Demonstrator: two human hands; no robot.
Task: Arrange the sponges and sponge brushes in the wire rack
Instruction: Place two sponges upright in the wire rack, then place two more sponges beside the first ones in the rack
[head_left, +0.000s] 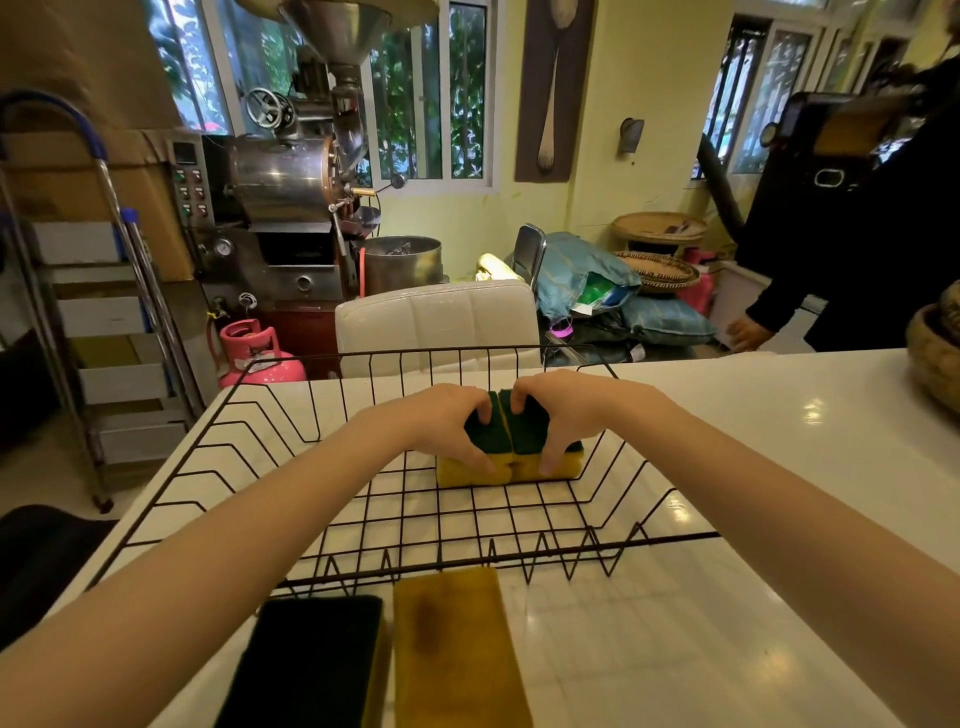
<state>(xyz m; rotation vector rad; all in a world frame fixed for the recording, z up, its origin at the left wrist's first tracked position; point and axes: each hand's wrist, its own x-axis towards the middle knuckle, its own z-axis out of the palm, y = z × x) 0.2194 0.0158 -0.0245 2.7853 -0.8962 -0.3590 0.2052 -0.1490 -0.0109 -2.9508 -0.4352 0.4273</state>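
A black wire rack (291, 519) stands on the white counter. Inside it, near the far side, two yellow sponges with dark green scrub tops lie side by side and touching. My left hand (441, 421) grips the left sponge (467, 470), thumb on its front yellow face and fingers over the green top. My right hand (566, 410) grips the right sponge (563, 464) the same way. In front of the rack, on the counter, lie a dark green-topped sponge (311, 660) and a yellow sponge (457, 649) with a brownish stain.
The white counter (701, 623) reaches right to a woven basket (935, 348) at its edge. Behind it are a white chair back (436, 317), a pink gas cylinder (257, 353), a metal roasting machine (280, 197) and a person in black (857, 249).
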